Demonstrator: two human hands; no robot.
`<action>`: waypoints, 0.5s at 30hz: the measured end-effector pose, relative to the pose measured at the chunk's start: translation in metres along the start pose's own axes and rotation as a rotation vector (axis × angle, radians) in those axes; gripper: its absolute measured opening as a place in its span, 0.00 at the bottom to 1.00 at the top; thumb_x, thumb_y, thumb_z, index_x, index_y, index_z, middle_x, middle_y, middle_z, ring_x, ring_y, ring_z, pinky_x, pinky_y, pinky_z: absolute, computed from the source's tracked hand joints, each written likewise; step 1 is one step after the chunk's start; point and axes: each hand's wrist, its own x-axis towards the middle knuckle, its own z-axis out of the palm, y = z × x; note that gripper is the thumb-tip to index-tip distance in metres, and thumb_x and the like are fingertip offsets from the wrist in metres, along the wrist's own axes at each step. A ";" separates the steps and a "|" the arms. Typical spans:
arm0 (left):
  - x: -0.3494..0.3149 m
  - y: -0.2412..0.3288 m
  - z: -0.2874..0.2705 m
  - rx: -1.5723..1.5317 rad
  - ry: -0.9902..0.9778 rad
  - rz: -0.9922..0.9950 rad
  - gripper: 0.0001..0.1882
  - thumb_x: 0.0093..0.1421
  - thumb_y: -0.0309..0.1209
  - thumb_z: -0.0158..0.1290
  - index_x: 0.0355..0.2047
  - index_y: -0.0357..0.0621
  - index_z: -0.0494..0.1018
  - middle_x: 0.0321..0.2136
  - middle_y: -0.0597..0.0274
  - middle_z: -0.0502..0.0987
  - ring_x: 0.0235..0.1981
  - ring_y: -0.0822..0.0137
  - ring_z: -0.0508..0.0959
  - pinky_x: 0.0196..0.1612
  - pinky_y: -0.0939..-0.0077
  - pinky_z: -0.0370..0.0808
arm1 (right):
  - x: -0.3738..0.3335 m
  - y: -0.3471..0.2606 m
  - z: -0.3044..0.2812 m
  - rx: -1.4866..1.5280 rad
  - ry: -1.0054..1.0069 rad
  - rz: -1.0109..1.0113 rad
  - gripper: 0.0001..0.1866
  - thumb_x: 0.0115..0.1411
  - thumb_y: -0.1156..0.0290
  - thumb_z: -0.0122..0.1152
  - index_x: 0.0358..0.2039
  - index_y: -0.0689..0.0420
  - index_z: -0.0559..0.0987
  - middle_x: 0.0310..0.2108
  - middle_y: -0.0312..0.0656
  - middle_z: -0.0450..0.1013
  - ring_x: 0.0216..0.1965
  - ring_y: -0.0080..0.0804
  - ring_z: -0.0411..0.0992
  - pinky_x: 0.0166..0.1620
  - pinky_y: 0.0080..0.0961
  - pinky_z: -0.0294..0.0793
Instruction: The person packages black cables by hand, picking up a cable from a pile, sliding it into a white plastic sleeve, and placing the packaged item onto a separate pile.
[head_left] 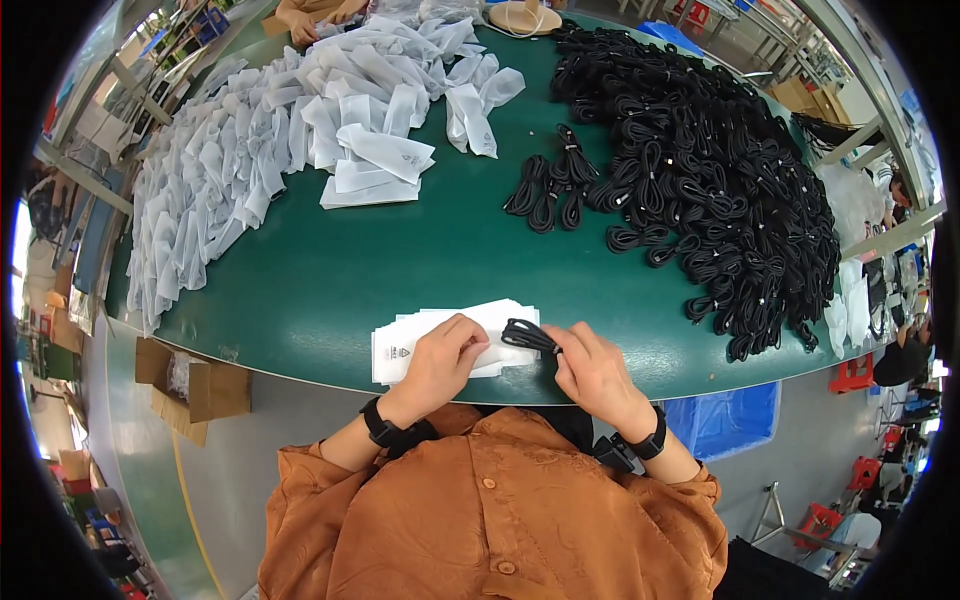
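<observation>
At the near edge of the green table, a stack of flat white plastic bags (392,352) lies fanned out, with small dark print at its left end. My left hand (446,360) rests over the stack, thumb and fingers pinched together at the top bag. A coiled black cable (524,335) is held by my right hand (595,372) at its bundled end. Its loops point left, above the right end of the stack and close to my left fingertips. My left hand hides part of the bags.
Frosted filled bags (230,150) are heaped at the far left. A large pile of coiled black cables (720,190) covers the right side. A cardboard box (215,390) stands below the left edge, a blue bin (735,415) below the right. Another person's hands (305,25) work across the table.
</observation>
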 end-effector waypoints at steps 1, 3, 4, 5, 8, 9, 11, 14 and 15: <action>0.000 0.000 0.000 -0.031 0.016 -0.023 0.05 0.59 0.19 0.58 0.34 0.36 0.72 0.31 0.57 0.74 0.27 0.63 0.75 0.32 0.73 0.73 | 0.000 0.000 -0.001 -0.044 -0.020 -0.045 0.19 0.56 0.80 0.57 0.50 0.61 0.76 0.35 0.50 0.70 0.33 0.49 0.73 0.36 0.39 0.74; 0.000 0.000 0.001 -0.064 0.033 -0.047 0.06 0.59 0.19 0.58 0.34 0.36 0.72 0.31 0.57 0.74 0.26 0.63 0.75 0.31 0.73 0.73 | 0.000 0.000 -0.002 -0.090 -0.042 -0.091 0.19 0.56 0.80 0.58 0.50 0.61 0.76 0.36 0.50 0.70 0.34 0.50 0.74 0.37 0.40 0.75; 0.000 0.000 0.000 -0.080 0.024 -0.041 0.06 0.59 0.18 0.58 0.34 0.36 0.72 0.31 0.57 0.74 0.28 0.63 0.75 0.32 0.73 0.73 | 0.001 -0.001 -0.002 -0.108 -0.081 -0.110 0.19 0.57 0.80 0.58 0.51 0.60 0.76 0.36 0.49 0.70 0.34 0.49 0.74 0.37 0.39 0.75; 0.001 0.000 0.000 -0.095 0.015 -0.036 0.06 0.58 0.18 0.58 0.34 0.37 0.72 0.32 0.57 0.74 0.29 0.62 0.75 0.32 0.74 0.73 | 0.002 -0.001 -0.002 -0.126 -0.120 -0.129 0.19 0.57 0.80 0.58 0.51 0.60 0.76 0.36 0.48 0.70 0.34 0.49 0.74 0.38 0.39 0.75; 0.003 0.003 -0.003 -0.067 -0.001 0.081 0.06 0.58 0.17 0.58 0.34 0.38 0.73 0.33 0.58 0.74 0.32 0.62 0.75 0.34 0.73 0.73 | 0.002 0.010 0.007 0.012 -0.178 -0.105 0.18 0.59 0.79 0.58 0.51 0.59 0.76 0.36 0.47 0.70 0.34 0.48 0.74 0.39 0.36 0.76; 0.004 0.006 -0.003 -0.023 -0.007 0.192 0.07 0.58 0.17 0.58 0.34 0.39 0.73 0.34 0.59 0.74 0.33 0.62 0.75 0.35 0.72 0.73 | 0.003 0.014 0.012 0.169 -0.197 -0.064 0.18 0.60 0.79 0.58 0.51 0.59 0.76 0.36 0.47 0.70 0.35 0.47 0.75 0.40 0.35 0.76; 0.007 0.009 -0.006 0.022 -0.013 0.304 0.07 0.57 0.17 0.57 0.34 0.39 0.73 0.34 0.59 0.75 0.35 0.61 0.75 0.36 0.71 0.73 | 0.003 0.016 0.016 0.326 -0.214 -0.022 0.17 0.60 0.79 0.58 0.51 0.58 0.76 0.36 0.46 0.70 0.35 0.46 0.75 0.40 0.33 0.76; 0.012 0.012 -0.009 0.102 -0.020 0.363 0.07 0.56 0.17 0.58 0.34 0.41 0.73 0.36 0.60 0.75 0.39 0.60 0.75 0.40 0.70 0.72 | 0.004 0.011 0.021 0.505 -0.149 0.165 0.15 0.61 0.79 0.59 0.50 0.57 0.78 0.37 0.44 0.71 0.35 0.42 0.75 0.41 0.30 0.75; 0.015 0.012 -0.011 0.103 -0.017 0.364 0.07 0.56 0.17 0.58 0.34 0.41 0.73 0.36 0.60 0.75 0.39 0.60 0.75 0.40 0.70 0.72 | 0.006 0.011 0.020 0.503 -0.149 0.163 0.15 0.61 0.79 0.59 0.50 0.57 0.78 0.37 0.44 0.71 0.35 0.42 0.75 0.41 0.30 0.75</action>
